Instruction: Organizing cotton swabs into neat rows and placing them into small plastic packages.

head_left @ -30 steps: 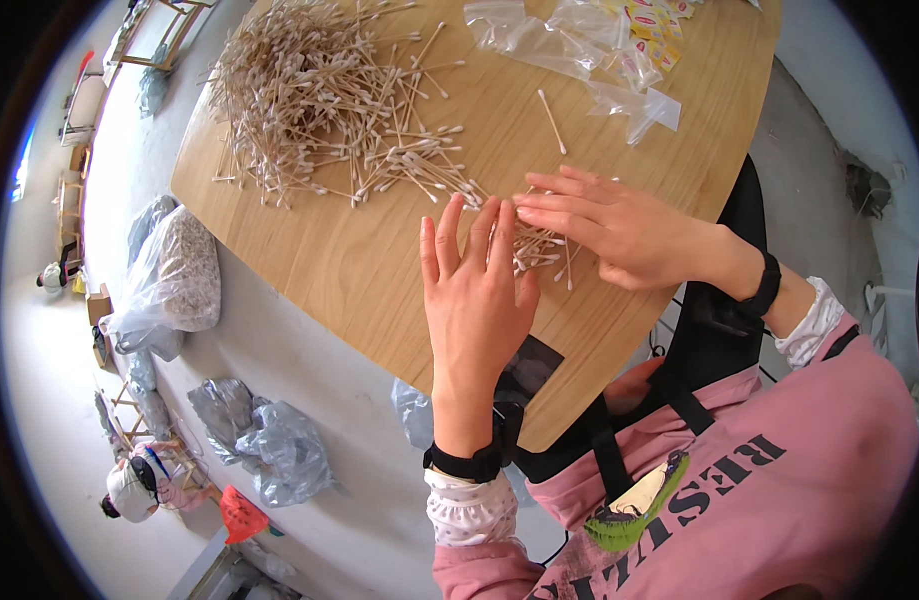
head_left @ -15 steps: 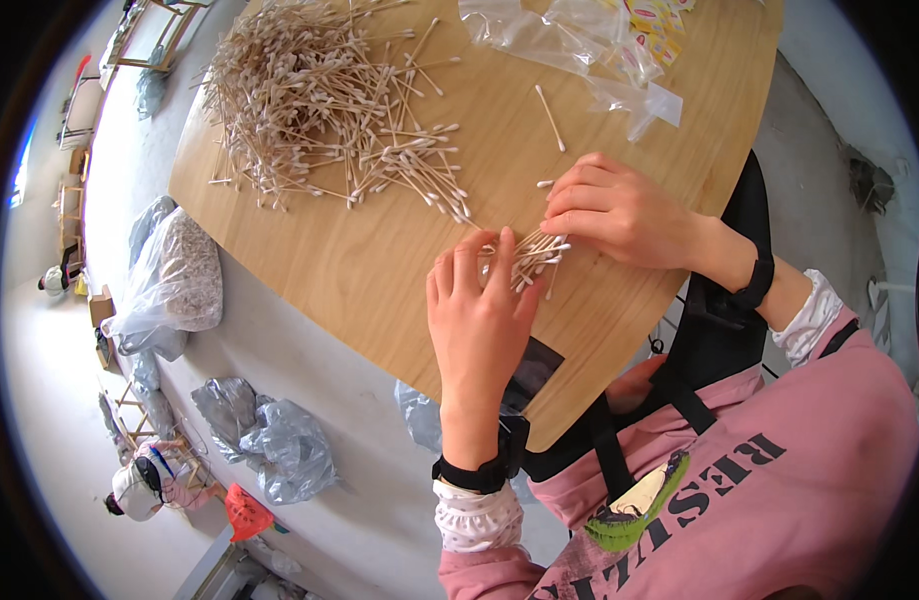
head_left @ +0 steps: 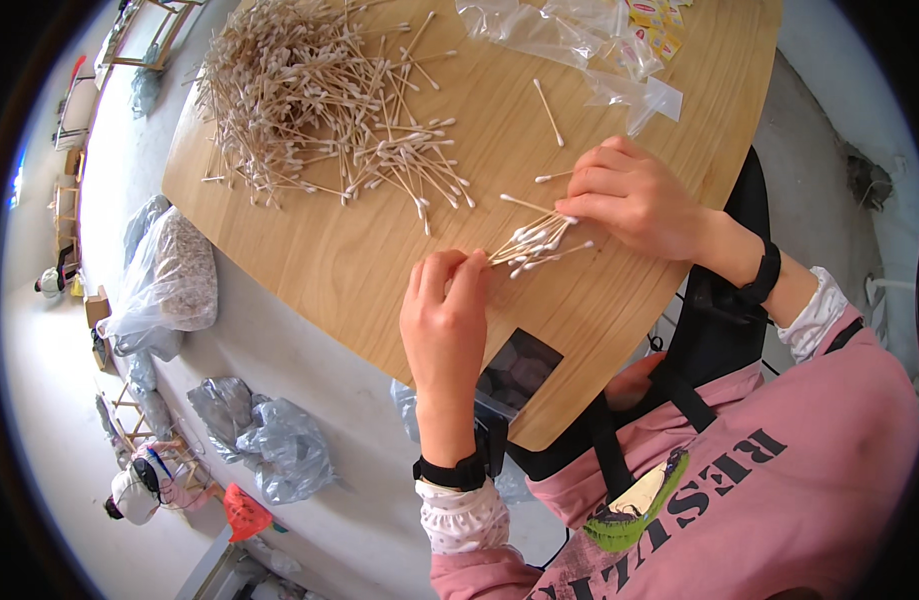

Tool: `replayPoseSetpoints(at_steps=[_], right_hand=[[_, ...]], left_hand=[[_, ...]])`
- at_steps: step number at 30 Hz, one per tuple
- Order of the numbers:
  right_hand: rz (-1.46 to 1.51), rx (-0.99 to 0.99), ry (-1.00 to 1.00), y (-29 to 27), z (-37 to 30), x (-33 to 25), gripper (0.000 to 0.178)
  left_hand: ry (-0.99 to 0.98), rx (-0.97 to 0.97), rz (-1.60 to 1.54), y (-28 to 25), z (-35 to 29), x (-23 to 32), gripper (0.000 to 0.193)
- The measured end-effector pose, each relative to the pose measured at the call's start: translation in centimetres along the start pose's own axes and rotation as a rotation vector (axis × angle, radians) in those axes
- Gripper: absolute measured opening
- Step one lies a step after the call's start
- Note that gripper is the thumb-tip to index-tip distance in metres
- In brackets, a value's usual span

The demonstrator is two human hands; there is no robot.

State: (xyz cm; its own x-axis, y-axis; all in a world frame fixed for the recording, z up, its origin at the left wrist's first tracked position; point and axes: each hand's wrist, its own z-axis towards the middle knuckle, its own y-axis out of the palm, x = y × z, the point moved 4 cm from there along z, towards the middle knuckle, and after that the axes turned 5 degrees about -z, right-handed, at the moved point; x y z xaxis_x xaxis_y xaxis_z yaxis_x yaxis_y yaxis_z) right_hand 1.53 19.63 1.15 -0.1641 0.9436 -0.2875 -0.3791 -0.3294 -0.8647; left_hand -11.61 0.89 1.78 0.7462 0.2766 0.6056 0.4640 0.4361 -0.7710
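Note:
A small fanned bundle of cotton swabs (head_left: 539, 240) lies between my hands, low over the wooden table. My left hand (head_left: 445, 315) is closed, pinching the bundle's left ends between thumb and fingers. At the other side, my right hand (head_left: 634, 198) has its fingers drawn together on white tips at the bundle's upper right; how many swabs it grips is hidden. One loose swab (head_left: 548, 112) rests beyond the right hand, and another (head_left: 551, 178) pokes out beside its fingers. A large heap of cotton swabs (head_left: 289, 95) covers the table's far left.
Clear plastic bags (head_left: 549, 28) and yellow packets (head_left: 661, 22) lie on the far part of the table (head_left: 329, 270). A dark rectangular panel (head_left: 522, 368) sits by its near edge. Grey plastic bags (head_left: 284, 450) and a filled clear sack (head_left: 184, 270) stand on the floor; a person (head_left: 144, 490) bends at left.
My left hand has shifted left and slightly toward me, its fingers drawing together on the swab ends. My right hand has moved a little right, so more of the bundle shows between them.

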Motion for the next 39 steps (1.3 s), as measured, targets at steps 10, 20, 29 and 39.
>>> replayPoseSetpoints(at_steps=[10,20,29,39], right_hand=[[-0.043,0.048,0.064,-0.3,-0.8,-0.7,0.014],[0.182,-0.032,0.214,-0.2,3.2,-0.6,0.04],[-0.083,-0.113,0.036,2.4,3.9,0.3,0.039],[0.343,-0.763,0.309,-7.2,-7.6,-3.8,0.02]], left_hand=[[-0.221,0.162,0.156,-1.5,2.0,-2.6,0.01],[-0.177,0.178,0.065,1.2,-1.4,6.0,0.046],[-0.245,0.091,-0.018,4.0,-7.3,7.2,0.031],[-0.185,0.08,-0.028,4.5,-4.4,6.5,0.012]])
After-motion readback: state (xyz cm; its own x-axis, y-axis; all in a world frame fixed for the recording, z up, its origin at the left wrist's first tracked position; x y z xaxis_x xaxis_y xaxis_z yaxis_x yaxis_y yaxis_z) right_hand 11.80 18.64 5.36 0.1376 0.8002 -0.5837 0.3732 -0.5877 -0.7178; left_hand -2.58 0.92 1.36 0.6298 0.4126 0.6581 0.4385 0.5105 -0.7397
